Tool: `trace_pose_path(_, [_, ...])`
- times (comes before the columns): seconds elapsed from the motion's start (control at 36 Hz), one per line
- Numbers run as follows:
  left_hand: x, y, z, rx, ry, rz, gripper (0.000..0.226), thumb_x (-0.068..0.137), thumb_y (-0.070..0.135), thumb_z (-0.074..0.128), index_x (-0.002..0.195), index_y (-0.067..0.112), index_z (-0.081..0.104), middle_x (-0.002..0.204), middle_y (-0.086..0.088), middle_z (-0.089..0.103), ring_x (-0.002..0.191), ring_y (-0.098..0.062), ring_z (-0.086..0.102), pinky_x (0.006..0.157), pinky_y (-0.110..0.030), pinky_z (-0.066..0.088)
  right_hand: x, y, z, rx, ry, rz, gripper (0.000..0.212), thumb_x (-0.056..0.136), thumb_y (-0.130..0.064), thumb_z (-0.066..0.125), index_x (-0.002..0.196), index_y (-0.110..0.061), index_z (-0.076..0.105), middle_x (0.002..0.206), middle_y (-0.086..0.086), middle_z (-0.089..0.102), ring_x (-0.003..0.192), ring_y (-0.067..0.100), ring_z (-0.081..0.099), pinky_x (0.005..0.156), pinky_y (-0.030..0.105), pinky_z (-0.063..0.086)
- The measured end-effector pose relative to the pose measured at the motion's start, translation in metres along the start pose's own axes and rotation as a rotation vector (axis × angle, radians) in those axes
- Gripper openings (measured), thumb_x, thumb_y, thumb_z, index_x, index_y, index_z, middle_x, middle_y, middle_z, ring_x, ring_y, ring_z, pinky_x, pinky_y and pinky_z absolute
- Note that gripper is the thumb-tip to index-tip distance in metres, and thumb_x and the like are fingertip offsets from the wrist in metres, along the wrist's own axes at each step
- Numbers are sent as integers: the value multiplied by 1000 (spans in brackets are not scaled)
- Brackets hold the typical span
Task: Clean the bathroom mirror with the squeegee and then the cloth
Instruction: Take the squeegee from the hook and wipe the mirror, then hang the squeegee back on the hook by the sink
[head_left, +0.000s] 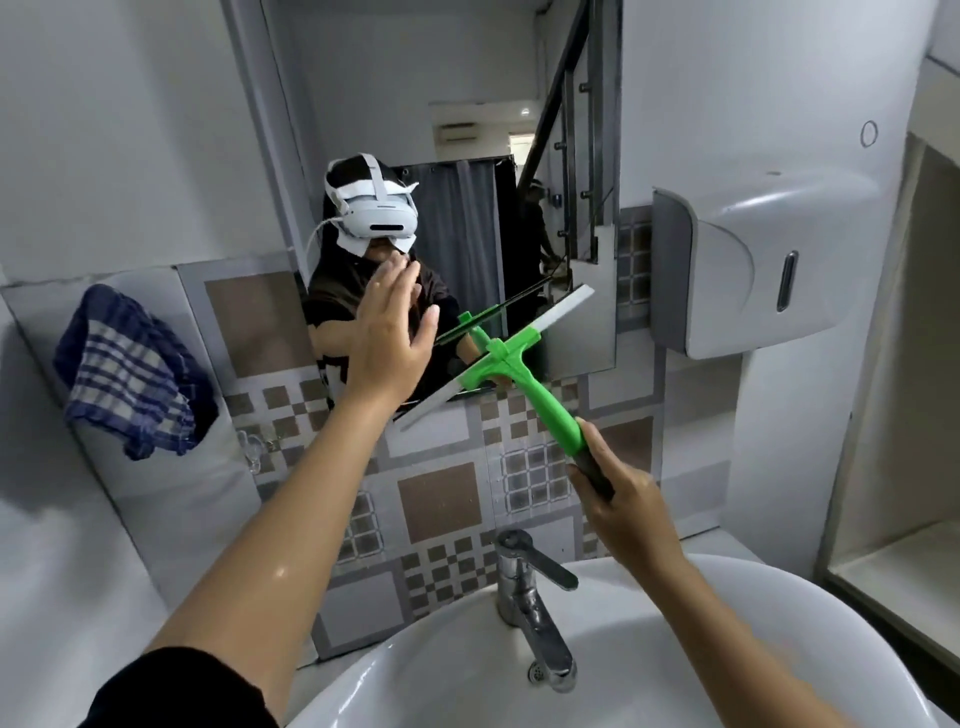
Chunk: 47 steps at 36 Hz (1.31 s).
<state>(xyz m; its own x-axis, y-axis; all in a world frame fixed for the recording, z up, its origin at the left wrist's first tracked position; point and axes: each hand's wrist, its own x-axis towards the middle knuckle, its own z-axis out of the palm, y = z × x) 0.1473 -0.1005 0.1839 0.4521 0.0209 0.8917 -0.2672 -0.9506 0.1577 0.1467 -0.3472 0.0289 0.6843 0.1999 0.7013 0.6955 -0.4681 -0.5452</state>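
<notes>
1. Green plastic forms the squeegee (511, 364), whose dark grip end is clenched in the right hand (618, 499); its pale blade lies slanted across the mirror's lower edge, probably so a stroke can finish at the bottom.
2. Spread flat with fingers released, the left hand (387, 338) is raised at the mirror (441, 104), holding nothing; whether it touches the glass cannot be told. It likely steadies the person.
3. Blue checked cloth (130, 374) hangs on the left wall, well apart from the mirror, apparently waiting for the second step.
4. Below, the tap (530, 592) stands at the back rim of the sink (779, 649).
</notes>
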Motion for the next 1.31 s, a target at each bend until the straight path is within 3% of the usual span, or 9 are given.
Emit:
trace_pose_path(0.08, [-11,18,-3,9,-93,177,48,95,32,42,138,9,39,147,-8,37,139,-14,25,111,-50,28,18,-3,-8,11,-41,-112,66,87,-20,62,140,-28,24,89,6,71,58,15,62,55,36,58])
trace_pose_path(0.22, [-32,36,-16,130,-267,437,47,96,34,42,137,11,44,143,-4,44,137,-15,33,114,-37,26,49,-13,-26,20,-120,-249,62,86,-31,62,139,-34,31,89,-2,71,61,11,63,58,35,57])
trace_pose_path(0.39, [-44,34,-36,263,-296,482,46,95,39,40,133,14,49,131,-3,57,127,-16,47,110,-36,33,83,-28,-49,-20,-260,-485,57,84,-51,50,136,-49,28,99,-9,69,75,11,65,64,40,56])
trace_pose_path(0.5, [-52,35,-52,250,-329,458,47,96,37,38,133,10,48,105,-4,64,98,-19,61,98,-34,44,102,-40,-58,-68,-283,-666,52,86,-53,45,136,-36,42,93,-9,66,70,11,61,55,37,52])
trace_pose_path(0.61, [-66,35,-66,214,-310,356,45,96,34,40,133,11,47,89,-1,60,80,-16,56,78,-31,49,113,-52,-56,-106,-220,-793,44,90,-50,44,126,-28,57,85,-11,61,60,7,55,45,34,48])
trace_pose_path(0.75, [-98,28,-86,283,-198,195,45,96,37,37,133,13,47,89,0,59,81,-13,55,79,-24,44,116,-78,-32,147,98,-611,30,89,-33,56,102,-10,72,91,-2,67,74,12,63,59,35,55])
trace_pose_path(0.92, [-134,15,-100,302,16,-129,44,97,37,35,135,18,43,101,0,60,91,-13,54,83,-31,47,92,-118,18,447,315,-282,31,87,-18,63,114,-2,63,103,6,63,89,16,62,78,28,55])
trace_pose_path(1.08, [-162,13,-97,256,177,-321,42,97,29,42,137,18,41,110,-2,60,101,-13,53,89,-32,46,58,-172,76,777,165,127,44,87,-27,63,128,-13,55,120,2,59,110,8,55,96,31,49])
trace_pose_path(1.31, [-199,-14,-99,166,135,-396,47,97,39,31,142,29,27,106,1,55,95,-5,45,86,-24,40,38,-223,125,1176,-67,247,61,86,-12,64,141,-17,38,99,3,69,92,10,67,84,26,55])
